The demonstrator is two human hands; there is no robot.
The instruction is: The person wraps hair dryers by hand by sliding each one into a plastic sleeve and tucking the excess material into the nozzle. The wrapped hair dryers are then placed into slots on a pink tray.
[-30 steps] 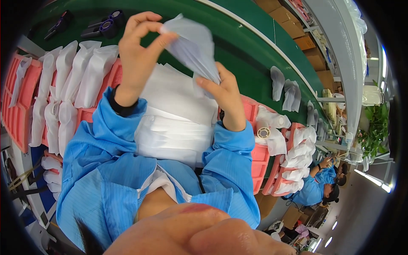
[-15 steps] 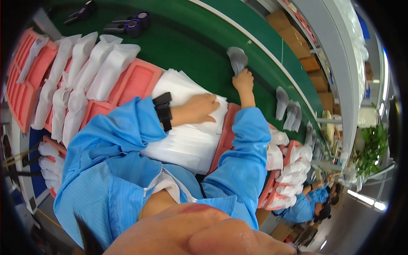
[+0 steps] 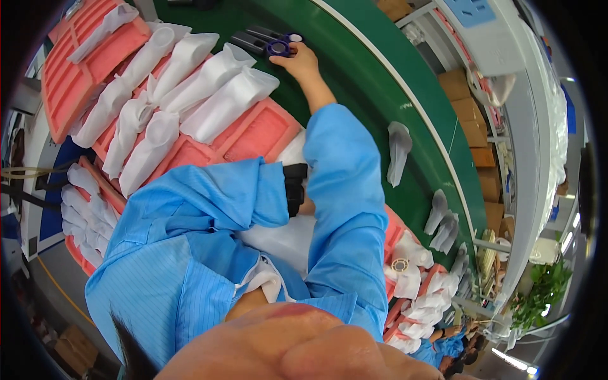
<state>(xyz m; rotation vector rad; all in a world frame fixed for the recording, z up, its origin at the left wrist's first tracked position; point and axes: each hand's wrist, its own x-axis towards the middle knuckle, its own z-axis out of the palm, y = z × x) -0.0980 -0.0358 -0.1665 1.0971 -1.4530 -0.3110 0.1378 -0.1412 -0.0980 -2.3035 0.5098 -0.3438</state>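
Observation:
At the far side of the green work surface, my right hand (image 3: 303,63) has its thumb and fingers curled round the purple ring end of a dark two-pronged part (image 3: 277,48). A second such part lies against it. My left hand is hidden behind my right sleeve; only its wrist, with a black band (image 3: 294,189), and a bit of skin show. White wrapping sheets (image 3: 282,244) lie beneath that wrist, mostly covered by my arms. To the right, a part in a translucent white bag (image 3: 398,152) rests on the green surface, apart from both hands.
Pink compartment trays (image 3: 259,130) on the left carry several white-wrapped parts (image 3: 228,104). More pink trays with wrapped pieces (image 3: 430,307) stand at lower right, near co-workers in blue. Further bagged parts (image 3: 446,231) lie on the green belt (image 3: 361,82). Cardboard boxes (image 3: 468,120) stand behind its edge.
My right hand has let go of the bagged part on the green surface and moved left to a dark purple-ended part. The view has shifted, and my left hand is now covered.

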